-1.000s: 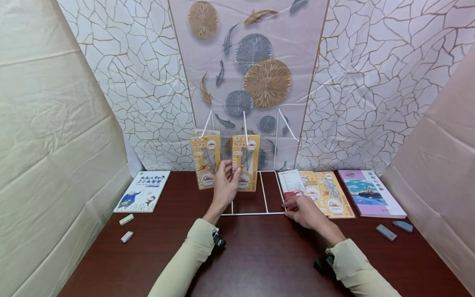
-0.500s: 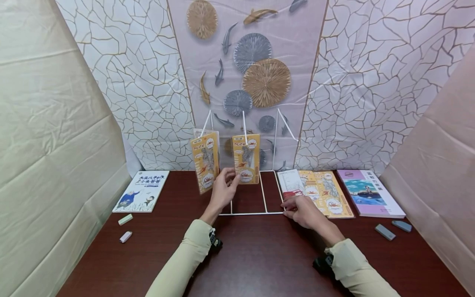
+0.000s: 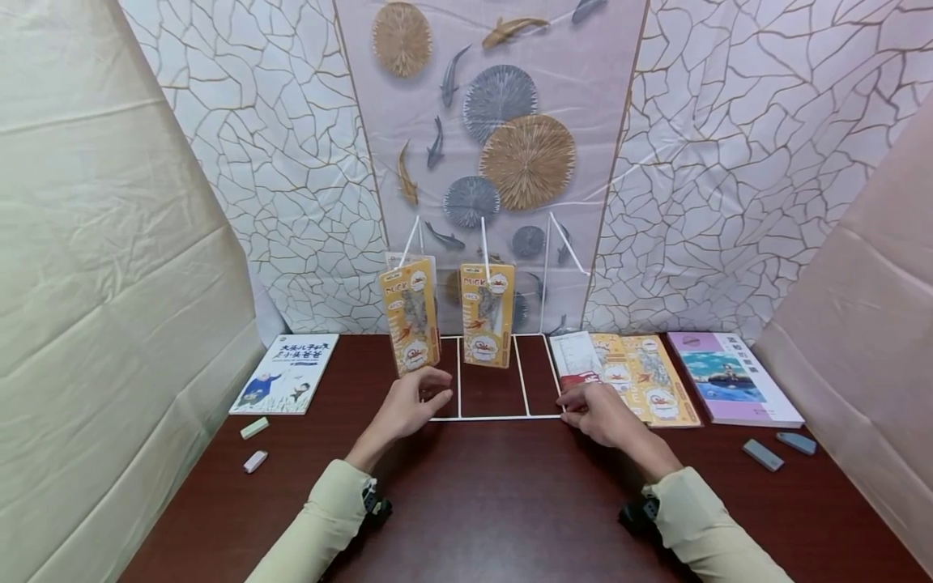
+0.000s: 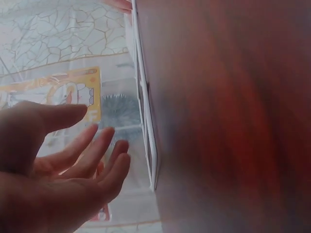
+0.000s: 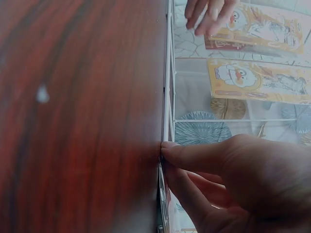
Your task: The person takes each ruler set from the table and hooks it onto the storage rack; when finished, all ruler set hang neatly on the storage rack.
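A white wire rack (image 3: 492,418) stands on the table with hooks rising at its back. From its left hook hangs a yellow "DUCK" blister card (image 3: 408,301), slightly tilted, with another package (image 3: 398,257) behind it. A second yellow duck card (image 3: 487,317) hangs from the middle hook. My left hand (image 3: 410,405) is just below and in front of the left card, fingers loosely spread, holding nothing; the left wrist view shows a gap between thumb and fingers. With thumb and fingertips, my right hand (image 3: 601,414) pinches the rack's front right corner, also seen in the right wrist view.
Right of the rack lie a white-and-red package (image 3: 574,356) and yellow duck cards (image 3: 659,385), then a purple-edged book (image 3: 732,380) and two grey-blue small items (image 3: 763,455). At left are a white book (image 3: 287,374) and two small pale blocks (image 3: 254,428).
My left hand has let go of the middle card and drawn back down and left. Both hanging cards have shifted slightly. My right hand keeps its place at the rack's corner.
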Available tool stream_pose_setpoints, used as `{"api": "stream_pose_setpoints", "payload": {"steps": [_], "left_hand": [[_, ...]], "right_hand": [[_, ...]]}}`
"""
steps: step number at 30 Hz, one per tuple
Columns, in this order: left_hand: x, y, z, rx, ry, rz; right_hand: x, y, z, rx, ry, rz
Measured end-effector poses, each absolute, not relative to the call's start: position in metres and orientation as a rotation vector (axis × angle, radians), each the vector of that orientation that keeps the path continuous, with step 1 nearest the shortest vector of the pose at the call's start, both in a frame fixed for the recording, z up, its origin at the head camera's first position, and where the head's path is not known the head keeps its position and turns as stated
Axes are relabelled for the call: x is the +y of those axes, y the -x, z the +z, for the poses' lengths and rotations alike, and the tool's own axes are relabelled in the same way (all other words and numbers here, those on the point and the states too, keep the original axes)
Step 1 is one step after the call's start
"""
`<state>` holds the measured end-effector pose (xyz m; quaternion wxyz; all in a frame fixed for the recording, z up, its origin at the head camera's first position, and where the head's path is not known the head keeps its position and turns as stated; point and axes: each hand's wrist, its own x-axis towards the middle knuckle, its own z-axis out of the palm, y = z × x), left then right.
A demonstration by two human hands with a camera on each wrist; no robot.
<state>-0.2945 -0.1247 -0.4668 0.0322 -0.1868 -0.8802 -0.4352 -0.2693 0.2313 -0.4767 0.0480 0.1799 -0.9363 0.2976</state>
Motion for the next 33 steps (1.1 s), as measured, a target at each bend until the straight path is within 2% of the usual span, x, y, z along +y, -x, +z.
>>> {"api": "stream_pose_setpoints", "payload": {"steps": [6, 14, 24, 33], "left_hand": [[-0.147, 0.284, -0.465, -2.807, 0.611, -1.274], [-0.165, 0.288, -0.466, -2.87, 0.539, -1.136], [-0.167, 0.301, -0.468, -2.965, 0.505, -0.993], [-0.162, 0.307, -0.467, -3.03, 0.574, -0.862]], "right_hand": [[0.235, 0.269, -0.474, -2.844, -0.544, 0.928], [0.251, 0.274, -0.465, -2.724, -0.402, 0.983], [0.279, 0.287, -0.458, -2.766, -0.12, 0.862], [0.275, 0.294, -0.466, -2.887, -0.021, 0.832]]}}
